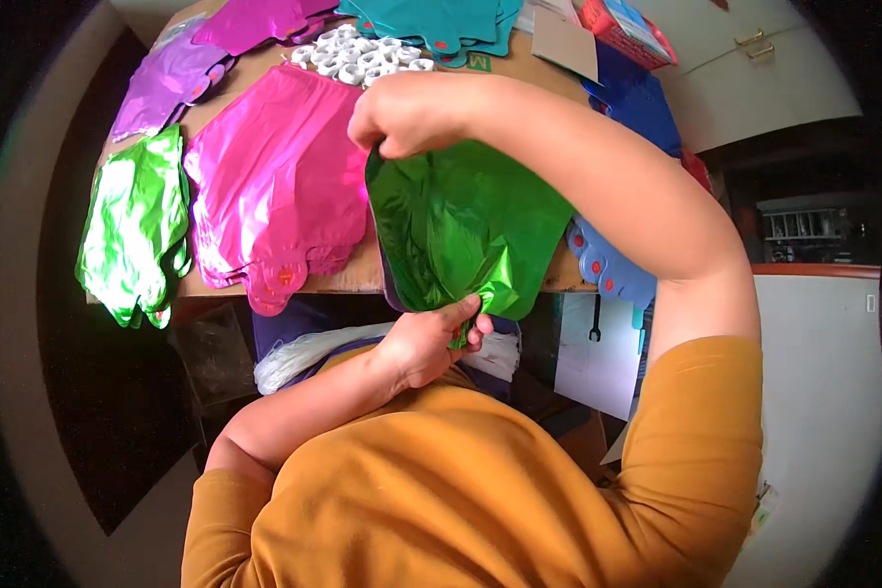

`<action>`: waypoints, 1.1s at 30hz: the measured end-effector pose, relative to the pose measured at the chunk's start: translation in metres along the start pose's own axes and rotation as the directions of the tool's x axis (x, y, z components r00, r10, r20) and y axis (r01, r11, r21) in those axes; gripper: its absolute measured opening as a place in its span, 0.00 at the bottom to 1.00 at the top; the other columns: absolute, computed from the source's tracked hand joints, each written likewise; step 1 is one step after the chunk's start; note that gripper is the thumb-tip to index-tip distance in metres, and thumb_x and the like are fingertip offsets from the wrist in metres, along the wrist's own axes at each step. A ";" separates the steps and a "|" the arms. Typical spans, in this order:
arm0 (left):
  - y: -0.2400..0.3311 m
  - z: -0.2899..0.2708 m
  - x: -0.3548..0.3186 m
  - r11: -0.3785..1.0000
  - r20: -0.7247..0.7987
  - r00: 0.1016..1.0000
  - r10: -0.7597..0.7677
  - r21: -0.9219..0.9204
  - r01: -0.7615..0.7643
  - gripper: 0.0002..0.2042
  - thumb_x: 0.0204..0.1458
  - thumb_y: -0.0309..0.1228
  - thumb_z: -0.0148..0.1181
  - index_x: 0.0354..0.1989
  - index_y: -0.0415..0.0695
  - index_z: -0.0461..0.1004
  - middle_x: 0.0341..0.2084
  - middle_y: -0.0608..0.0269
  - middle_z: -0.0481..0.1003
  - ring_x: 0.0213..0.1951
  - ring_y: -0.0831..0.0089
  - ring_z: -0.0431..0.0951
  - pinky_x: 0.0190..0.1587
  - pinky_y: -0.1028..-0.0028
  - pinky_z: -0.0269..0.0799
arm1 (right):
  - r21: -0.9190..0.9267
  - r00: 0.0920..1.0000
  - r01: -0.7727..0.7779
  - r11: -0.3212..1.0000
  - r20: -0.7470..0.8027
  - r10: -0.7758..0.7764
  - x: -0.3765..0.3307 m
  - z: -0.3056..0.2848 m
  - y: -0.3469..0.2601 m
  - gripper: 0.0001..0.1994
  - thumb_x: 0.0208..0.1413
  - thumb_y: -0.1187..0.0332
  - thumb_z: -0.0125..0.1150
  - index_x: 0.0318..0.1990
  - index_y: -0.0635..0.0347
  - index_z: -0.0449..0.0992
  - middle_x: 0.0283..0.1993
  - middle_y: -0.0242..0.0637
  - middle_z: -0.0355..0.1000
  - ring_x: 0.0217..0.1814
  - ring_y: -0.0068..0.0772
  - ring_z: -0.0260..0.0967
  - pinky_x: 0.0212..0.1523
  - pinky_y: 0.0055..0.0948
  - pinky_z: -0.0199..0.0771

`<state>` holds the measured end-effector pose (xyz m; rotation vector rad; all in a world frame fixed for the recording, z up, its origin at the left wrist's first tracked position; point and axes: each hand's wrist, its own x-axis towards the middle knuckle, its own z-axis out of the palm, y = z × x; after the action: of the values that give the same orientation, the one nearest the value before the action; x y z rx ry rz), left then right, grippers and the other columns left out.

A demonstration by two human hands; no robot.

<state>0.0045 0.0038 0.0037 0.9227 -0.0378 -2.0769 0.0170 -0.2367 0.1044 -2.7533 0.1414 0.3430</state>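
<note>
Green foil balloon (461,230) | right hand (407,113) fingers clenched on top | left hand (431,338) fingers pinching neck

Shiny green foil balloon (465,220), hot-pink stack (274,186), purple sheets (162,83), teal ones (436,20), blue pile (617,265), white rings (358,54), mustard sleeves (696,441)

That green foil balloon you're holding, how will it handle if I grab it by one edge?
Probably floppy: the green foil balloon creases and sags between the right hand and left hand. Likely very light, being thin and flat. Its glossy surface suggests it may slip.
</note>
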 end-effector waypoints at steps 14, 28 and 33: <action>-0.004 -0.020 0.005 0.956 0.167 0.985 -0.049 -0.279 0.095 0.06 0.67 0.33 0.55 0.42 0.44 0.71 0.30 0.62 0.74 0.30 0.74 0.69 0.39 0.69 0.72 | 0.195 0.963 0.169 0.966 -0.240 -0.120 -0.077 0.024 0.024 0.08 0.44 0.78 0.61 0.35 0.62 0.78 0.48 0.44 0.80 0.53 0.44 0.78 0.54 0.37 0.78; -0.006 -0.013 0.004 0.981 0.088 0.996 0.029 -0.192 -0.012 0.03 0.65 0.29 0.56 0.41 0.45 0.71 0.30 0.63 0.73 0.28 0.74 0.69 0.39 0.67 0.71 | -0.118 0.897 0.294 0.948 -0.309 -0.317 -0.126 0.060 0.050 0.12 0.44 0.83 0.65 0.37 0.64 0.75 0.56 0.45 0.76 0.54 0.50 0.77 0.50 0.40 0.81; -0.009 -0.019 0.007 0.979 0.127 0.991 0.042 -0.203 -0.016 0.04 0.64 0.30 0.57 0.42 0.45 0.71 0.30 0.64 0.73 0.29 0.76 0.69 0.40 0.69 0.71 | -0.120 0.899 0.300 0.946 -0.297 -0.323 -0.126 0.059 0.054 0.11 0.44 0.83 0.65 0.37 0.64 0.75 0.56 0.45 0.76 0.54 0.50 0.77 0.51 0.39 0.81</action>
<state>0.0080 0.0102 -0.0172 0.6586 0.0882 -2.0677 -0.1250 -0.2582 0.0649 -2.8185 -0.2379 -0.1818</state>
